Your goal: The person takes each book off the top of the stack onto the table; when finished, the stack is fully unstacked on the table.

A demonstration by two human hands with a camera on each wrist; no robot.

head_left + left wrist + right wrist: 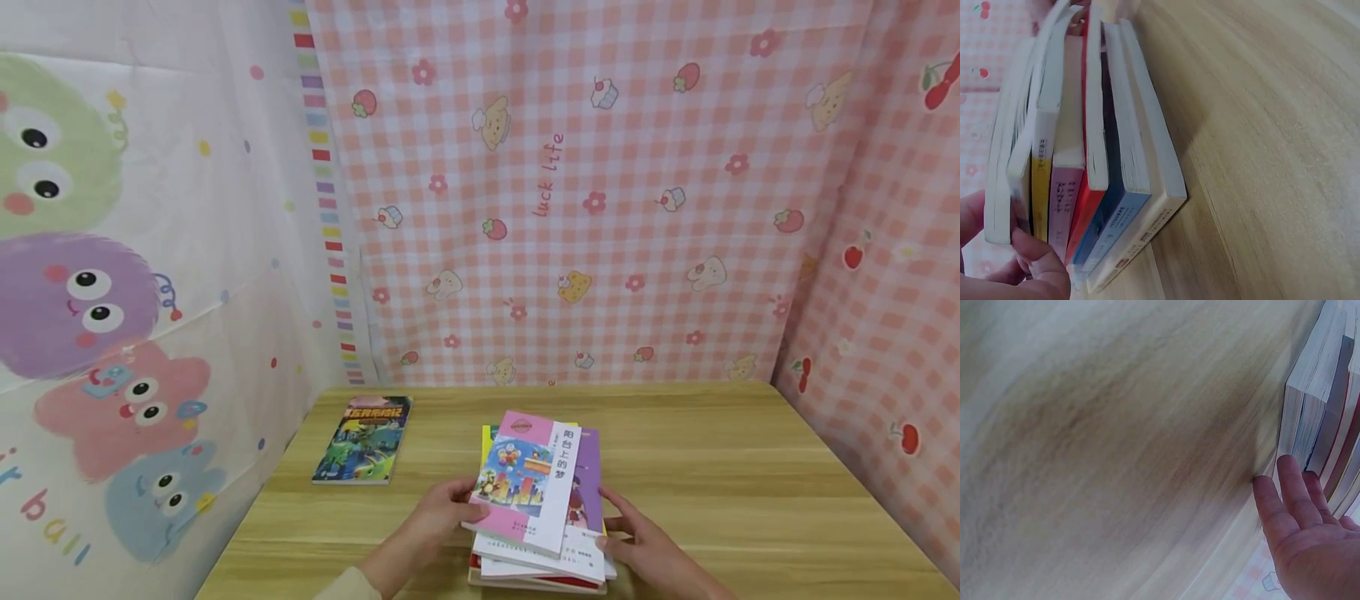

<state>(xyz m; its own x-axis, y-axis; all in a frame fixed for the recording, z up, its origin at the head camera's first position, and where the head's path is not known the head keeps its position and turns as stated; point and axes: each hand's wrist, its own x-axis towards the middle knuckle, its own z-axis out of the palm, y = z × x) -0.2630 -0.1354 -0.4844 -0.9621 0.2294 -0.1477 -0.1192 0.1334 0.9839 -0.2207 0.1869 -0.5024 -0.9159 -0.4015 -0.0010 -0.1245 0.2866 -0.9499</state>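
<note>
A stack of several books [543, 568] lies near the front of the table, with a purple book [590, 467] near its top. The topmost one, a pink and white picture-cover book [517, 479], lies askew over the rest. My left hand [442, 517] pinches this book at its lower left corner, thumb on the cover; the left wrist view shows the hand [1029, 269] at the top of the stack's spines. My right hand [641, 542] is at the stack's right side, its fingers [1294, 490] stretched along the book edges.
A colourful comic-style book [363, 440] lies apart at the table's back left. The wooden table [697, 450] is bordered by a pink checked cloth [600, 250] behind and printed cloths at both sides.
</note>
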